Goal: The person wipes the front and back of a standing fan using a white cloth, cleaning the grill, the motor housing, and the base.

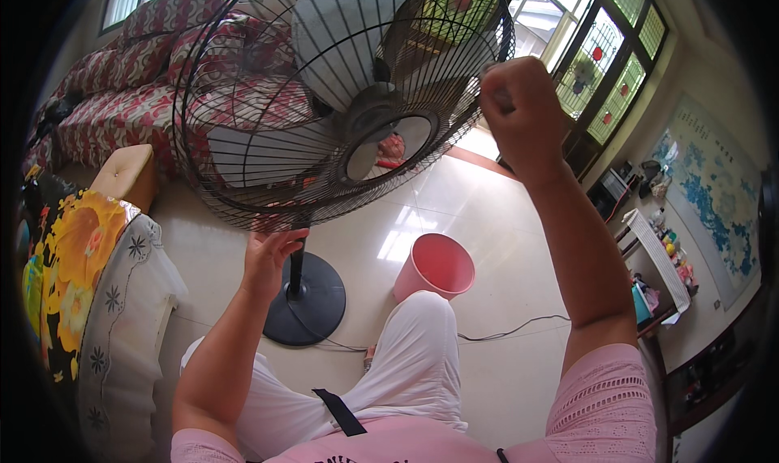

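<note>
A black pedestal fan with a wire grille (268,201) fills the upper middle, its pale blades showing through the wires and a round cap at the grille's centre. Its round black base (322,311) stands on the floor. My left hand (271,250) is at the lower edge of the grille beside the pole, fingers bent and partly behind the wires; its grip cannot be made out. At the right rim of the grille is my right hand (517,92), curled into a fist; whether it grips the rim or something small is hidden.
A pink bucket (441,265) stands on the tiled floor before my knee. A dark cord (517,329) runs across the floor. At left are a table with a flowered cloth (85,250), a tan stool (125,174) and a patterned sofa (122,113). A shelf (660,250) stands right.
</note>
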### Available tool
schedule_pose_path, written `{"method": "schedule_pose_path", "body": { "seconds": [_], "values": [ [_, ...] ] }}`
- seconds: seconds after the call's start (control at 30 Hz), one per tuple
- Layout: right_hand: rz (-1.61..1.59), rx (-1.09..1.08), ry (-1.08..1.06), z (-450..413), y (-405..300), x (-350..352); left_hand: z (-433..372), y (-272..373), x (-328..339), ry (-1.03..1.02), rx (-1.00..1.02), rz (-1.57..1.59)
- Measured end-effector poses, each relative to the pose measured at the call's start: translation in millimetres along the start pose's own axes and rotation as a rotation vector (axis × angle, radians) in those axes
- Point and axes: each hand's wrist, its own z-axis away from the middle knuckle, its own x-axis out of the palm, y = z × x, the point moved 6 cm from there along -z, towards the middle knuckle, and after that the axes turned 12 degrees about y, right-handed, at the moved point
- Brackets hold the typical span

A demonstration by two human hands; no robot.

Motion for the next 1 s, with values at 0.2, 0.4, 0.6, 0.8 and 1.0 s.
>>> {"method": "schedule_pose_path", "body": {
  "seconds": [0.2, 0.4, 0.6, 0.8, 1.0],
  "values": [
    [-0.113, 0.292, -0.018, 4, -3, 8, 2, 0, 1, 0.024, -0.007, -0.003],
    [-0.213, 0.4, -0.033, 13, -10, 15, 2, 1, 0, 0.043, -0.001, 0.011],
    [-0.301, 0.395, -0.074, 27, -23, 22, -1, 0, -1, 0.026, 0.02, -0.002],
    [-0.466, 0.354, -0.155, 30, -16, 12, -1, -1, -2, 0.034, 0.016, -0.013],
    [-0.859, 0.861, 0.241, 24, 46, -8, 0, -2, -1, 0.026, -0.015, 0.0]
  ]
}}
